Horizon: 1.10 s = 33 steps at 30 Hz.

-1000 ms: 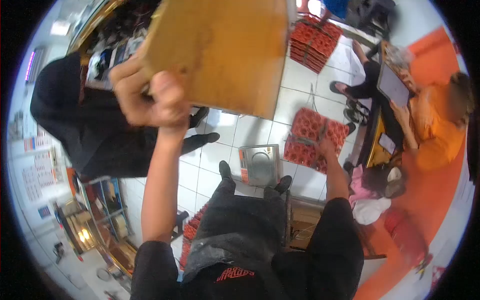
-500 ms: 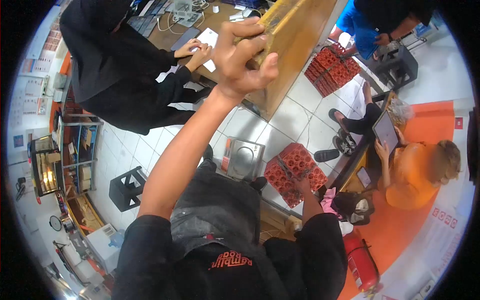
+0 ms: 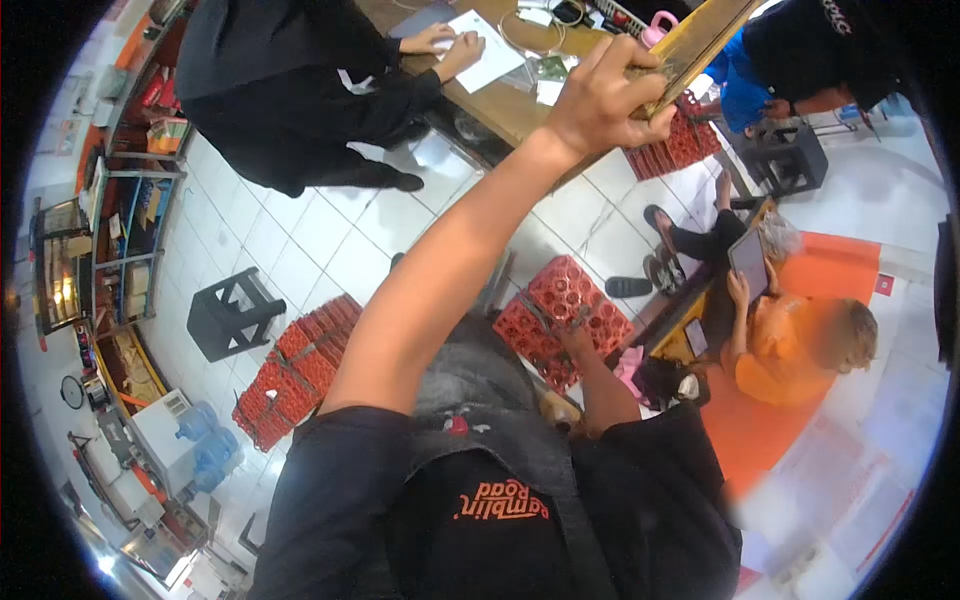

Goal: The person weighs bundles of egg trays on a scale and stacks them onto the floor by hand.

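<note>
My left hand [image 3: 608,98] reaches up and across, its fingers curled over the yellow edge of a raised wooden board [image 3: 712,42]. Low on my right side, my right hand [image 3: 577,343] is closed on the dark strap around a bundle of red egg trays [image 3: 568,285], with its fingers partly hidden. A second strapped stack of red egg trays [image 3: 300,365] lies on the tiled floor to my left, partly behind my left arm. Beyond the board is another bundle of red trays [image 3: 672,148].
A person in black [image 3: 290,90] stands at the table with both hands over white paper [image 3: 485,55]. At the right, a person in orange [image 3: 800,350] sits holding a tablet [image 3: 747,265]. Black stools [image 3: 232,312] and a sandal [image 3: 628,287] are on the floor. Someone stands at the top right.
My left hand and the board have shifted right in view. The egg-tray stack on my left has come into sight, while the floor scale is now mostly hidden behind my arm.
</note>
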{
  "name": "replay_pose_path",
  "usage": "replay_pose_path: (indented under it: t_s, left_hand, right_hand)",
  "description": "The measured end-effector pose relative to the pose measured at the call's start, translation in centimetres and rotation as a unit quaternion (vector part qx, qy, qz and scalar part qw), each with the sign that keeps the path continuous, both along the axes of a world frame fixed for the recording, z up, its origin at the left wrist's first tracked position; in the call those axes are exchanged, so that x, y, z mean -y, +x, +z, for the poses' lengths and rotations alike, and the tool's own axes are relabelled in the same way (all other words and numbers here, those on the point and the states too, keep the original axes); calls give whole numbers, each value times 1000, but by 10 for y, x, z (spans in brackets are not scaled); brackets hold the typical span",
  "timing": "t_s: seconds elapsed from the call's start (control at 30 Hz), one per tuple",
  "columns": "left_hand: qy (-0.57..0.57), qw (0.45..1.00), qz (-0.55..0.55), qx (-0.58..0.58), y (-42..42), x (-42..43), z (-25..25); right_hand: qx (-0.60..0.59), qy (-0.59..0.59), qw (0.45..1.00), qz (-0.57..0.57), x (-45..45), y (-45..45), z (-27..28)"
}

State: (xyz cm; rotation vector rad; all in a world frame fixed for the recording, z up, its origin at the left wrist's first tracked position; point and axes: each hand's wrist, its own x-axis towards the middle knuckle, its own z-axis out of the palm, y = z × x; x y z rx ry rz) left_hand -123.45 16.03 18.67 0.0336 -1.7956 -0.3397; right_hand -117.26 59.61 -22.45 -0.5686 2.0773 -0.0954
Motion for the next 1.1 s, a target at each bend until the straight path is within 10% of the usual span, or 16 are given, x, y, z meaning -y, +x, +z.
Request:
replay_pose_path:
  t_s: [0.27,1.1]
  left_hand:
    - [-6,1000,-24,2,0,5,-3]
    - [73,992,-27,-96,-25,-4,-17]
  right_hand:
    - [73,19,997,30,57,54,74]
    - [91,-17,976,195,188,152,-4]
